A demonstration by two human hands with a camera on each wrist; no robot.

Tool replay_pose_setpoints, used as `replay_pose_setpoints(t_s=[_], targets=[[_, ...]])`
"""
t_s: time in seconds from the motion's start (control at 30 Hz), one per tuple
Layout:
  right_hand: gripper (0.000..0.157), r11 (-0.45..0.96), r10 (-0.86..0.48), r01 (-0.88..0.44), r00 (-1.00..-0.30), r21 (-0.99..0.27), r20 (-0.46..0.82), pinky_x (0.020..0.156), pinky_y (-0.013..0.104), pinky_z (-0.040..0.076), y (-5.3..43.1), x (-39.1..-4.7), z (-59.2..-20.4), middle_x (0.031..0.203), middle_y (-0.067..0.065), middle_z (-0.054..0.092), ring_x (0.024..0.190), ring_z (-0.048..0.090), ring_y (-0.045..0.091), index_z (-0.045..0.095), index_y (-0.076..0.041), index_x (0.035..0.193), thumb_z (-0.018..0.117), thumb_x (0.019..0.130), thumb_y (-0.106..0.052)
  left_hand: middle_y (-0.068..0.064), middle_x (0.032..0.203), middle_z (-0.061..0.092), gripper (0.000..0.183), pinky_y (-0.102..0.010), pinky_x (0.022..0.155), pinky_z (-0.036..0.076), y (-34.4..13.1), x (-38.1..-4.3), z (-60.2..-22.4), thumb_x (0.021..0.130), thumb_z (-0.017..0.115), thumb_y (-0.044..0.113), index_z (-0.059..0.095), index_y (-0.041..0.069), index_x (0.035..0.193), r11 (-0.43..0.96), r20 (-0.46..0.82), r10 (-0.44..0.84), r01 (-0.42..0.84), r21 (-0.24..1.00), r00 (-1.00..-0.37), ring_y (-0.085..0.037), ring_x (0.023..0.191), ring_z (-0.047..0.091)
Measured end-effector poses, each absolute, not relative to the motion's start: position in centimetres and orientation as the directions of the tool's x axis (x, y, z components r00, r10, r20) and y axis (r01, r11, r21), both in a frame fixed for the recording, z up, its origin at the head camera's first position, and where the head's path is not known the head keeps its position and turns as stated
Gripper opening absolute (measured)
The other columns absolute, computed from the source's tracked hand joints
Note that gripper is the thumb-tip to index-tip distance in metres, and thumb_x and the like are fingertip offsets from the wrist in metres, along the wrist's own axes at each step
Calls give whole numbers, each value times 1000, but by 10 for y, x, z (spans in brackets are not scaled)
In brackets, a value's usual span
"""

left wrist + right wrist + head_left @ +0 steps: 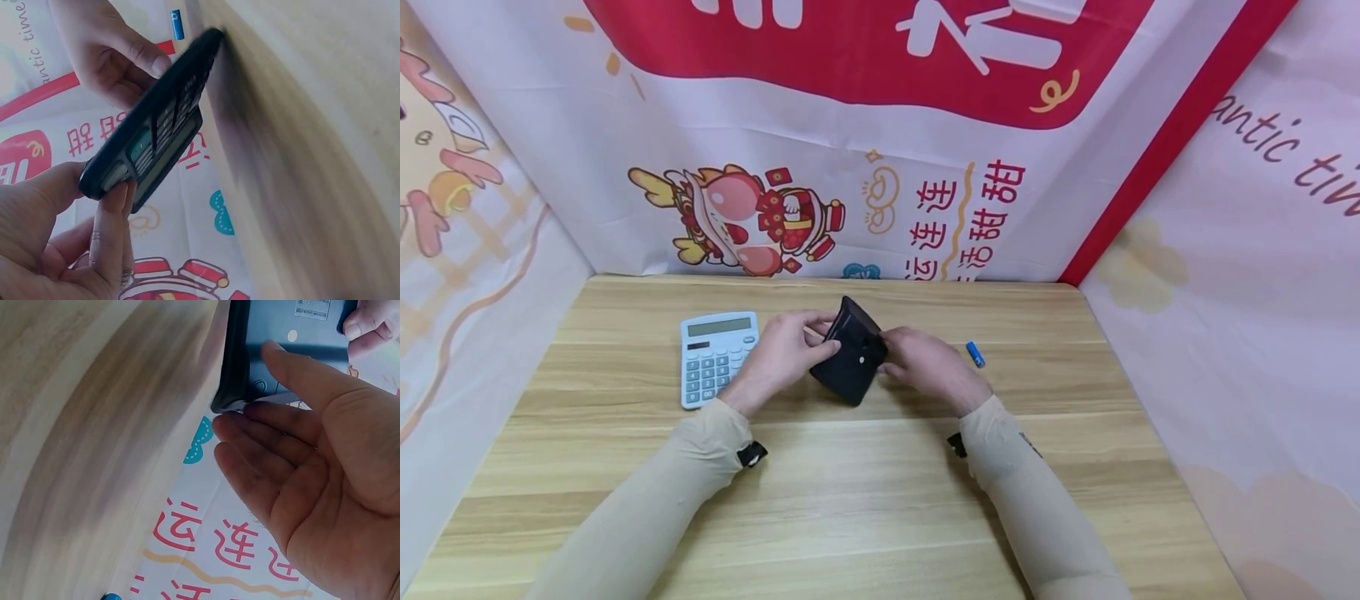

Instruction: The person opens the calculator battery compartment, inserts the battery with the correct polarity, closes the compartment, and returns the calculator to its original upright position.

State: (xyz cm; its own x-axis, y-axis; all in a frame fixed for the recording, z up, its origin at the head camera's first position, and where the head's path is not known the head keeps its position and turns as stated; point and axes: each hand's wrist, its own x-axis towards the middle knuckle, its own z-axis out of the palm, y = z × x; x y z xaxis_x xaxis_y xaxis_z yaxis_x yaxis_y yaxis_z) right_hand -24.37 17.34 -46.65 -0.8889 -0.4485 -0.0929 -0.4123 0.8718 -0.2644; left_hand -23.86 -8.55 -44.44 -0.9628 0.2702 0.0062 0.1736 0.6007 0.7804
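Note:
A black calculator is held tilted above the table, its back towards the head camera. Its keys show in the left wrist view. My left hand pinches one edge between thumb and fingers. At the opposite side, my right hand has its thumb on the calculator's back and its fingers bent at the edge. A pale label and a small light round spot mark that back. Right of the right hand lies a blue battery, which also appears as a blue cylinder in the left wrist view.
A light blue calculator lies face up on the wooden table, partly behind my left hand. Printed cloth hangs along the table's back edge, with more cloth at both sides.

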Motion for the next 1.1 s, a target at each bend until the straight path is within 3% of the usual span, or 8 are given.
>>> replay_pose_setpoints(t_s=[0.17,0.27,0.67,1.1], targets=[[58,880,-377,-332,-923,-341,-74,118,48,51,176,-245,-459,152,7,63,141,61,25,54,-16,154,66,104,-43,-6,121,75,46,-41,87,67,-84,-237,-437,96,78,25,68,16,140,607,116,247,247,755,-962,-22,103,78],[62,878,-346,-300,-936,-373,-60,120,47,50,177,-246,-454,155,7,60,143,59,26,48,-15,158,61,106,-45,-8,125,73,43,-42,86,67,-82,-234,-433,97,77,25,70,16,138,627,189,235,297,720,-953,-24,104,79],[54,738,-184,-151,-983,-658,18,110,40,58,173,-245,-440,149,9,66,133,67,23,53,-12,154,61,107,-39,-7,113,75,42,-42,80,65,-76,-227,-433,94,80,15,73,18,135,729,456,338,536,426,-823,-26,99,75],[51,617,-168,-147,-984,-773,53,101,40,63,173,-243,-436,132,8,76,116,76,21,59,-11,149,55,110,-43,-3,103,75,35,-37,76,65,-64,-222,-437,95,78,11,76,15,130,734,517,513,663,150,-685,-23,88,72]])
